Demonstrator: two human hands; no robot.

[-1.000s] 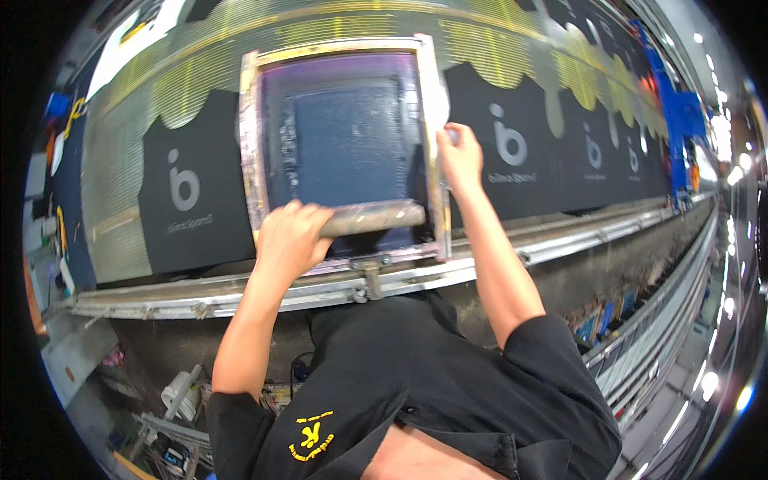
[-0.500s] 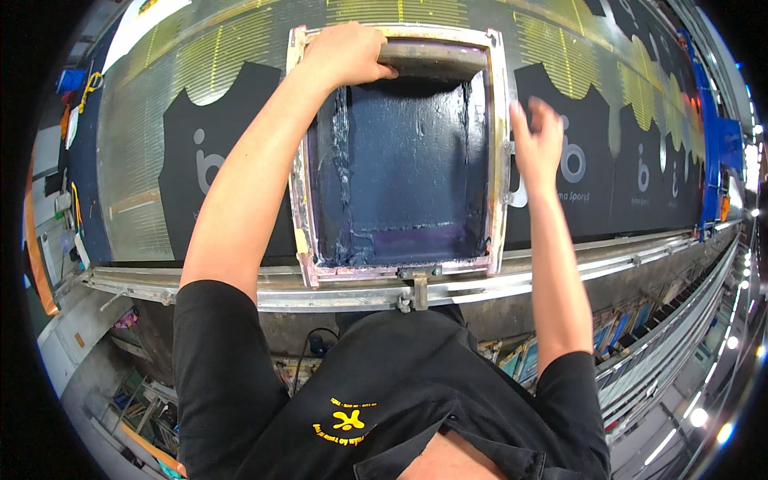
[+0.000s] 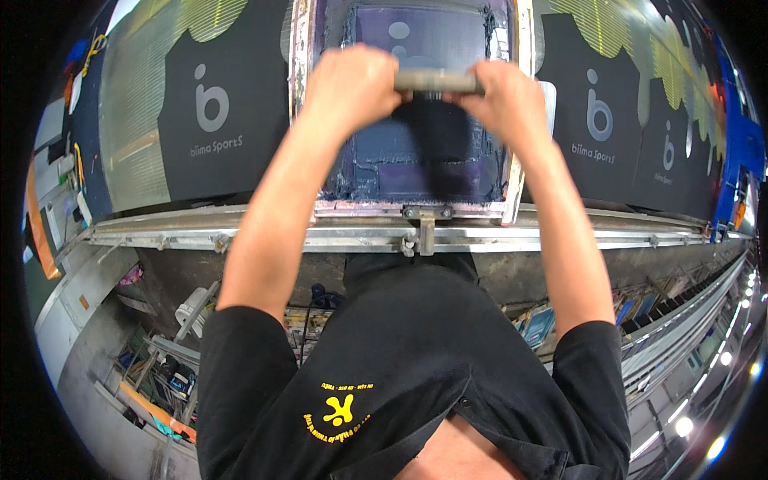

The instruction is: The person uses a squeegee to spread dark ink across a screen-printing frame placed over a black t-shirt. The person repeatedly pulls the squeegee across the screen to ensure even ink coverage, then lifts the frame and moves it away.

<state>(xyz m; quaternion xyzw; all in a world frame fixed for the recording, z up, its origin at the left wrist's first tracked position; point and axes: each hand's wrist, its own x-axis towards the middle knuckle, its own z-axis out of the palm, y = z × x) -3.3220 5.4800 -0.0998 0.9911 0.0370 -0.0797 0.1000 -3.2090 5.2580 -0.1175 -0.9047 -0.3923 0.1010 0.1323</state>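
Note:
Both my hands grip a squeegee (image 3: 436,82) by its handle, one at each end, over a screen-printing frame (image 3: 524,32). My left hand (image 3: 352,90) wraps the left end. On the right end, the fingers of my right hand (image 3: 510,100) curl round it. Dark navy ink coats the mesh (image 3: 376,148) inside the frame, thick along its side and near edges. A round pale shape shows through the mesh beyond the squeegee. My hands and the handle hide the squeegee's blade and part of the mesh.
Black cut fabric panels with grey prints lie either side: a left panel (image 3: 180,96) and a right panel (image 3: 560,72), with others farther right. A metal rail (image 3: 336,239) runs along the table's near edge. A bracket (image 3: 428,228) on the frame's near side meets it.
My right hand, apart from the squeegee and beside the frame before, now grips its right end. The squeegee has come from the frame's far end toward me. The view has shifted.

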